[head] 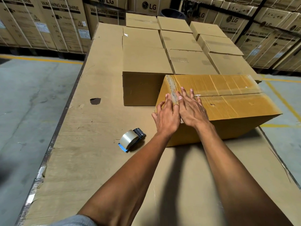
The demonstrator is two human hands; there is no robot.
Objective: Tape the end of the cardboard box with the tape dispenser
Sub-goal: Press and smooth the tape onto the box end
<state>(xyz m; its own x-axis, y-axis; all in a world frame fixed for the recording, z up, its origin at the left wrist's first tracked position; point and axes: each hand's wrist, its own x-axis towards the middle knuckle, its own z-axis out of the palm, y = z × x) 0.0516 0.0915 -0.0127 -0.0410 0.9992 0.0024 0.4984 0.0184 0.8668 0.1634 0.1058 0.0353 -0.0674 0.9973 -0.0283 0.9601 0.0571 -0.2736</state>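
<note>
A yellowish-brown cardboard box (228, 108) with glossy clear tape over its top seam is seen lying on the desk (97, 128), which is covered with flat brown cardboard sheets; the box is placed at the right side, just in front of a larger plain brown box (143, 69). Its top flaps are closed, and strips of tape are wrapped over the left end edge. The left hand (166, 118) is laid flat on the left end of the box, with the fingers (168, 99) stretched and slightly spread, pressed on the taped corner; nothing is gripped. The right hand (190, 110) is laid beside it, touching it, with fingers (185, 92) extended and open on the top of the box, also holding nothing. One tape dispenser (132, 139) with a roll of clear tape, a black handle and a blue part is lying on the desk, near the left hand but apart from it. Behind, about eight smaller closed brown boxes (184, 41) are counted in rows. Big printed washing machine cartons (48, 22) are stacked at the back.
</note>
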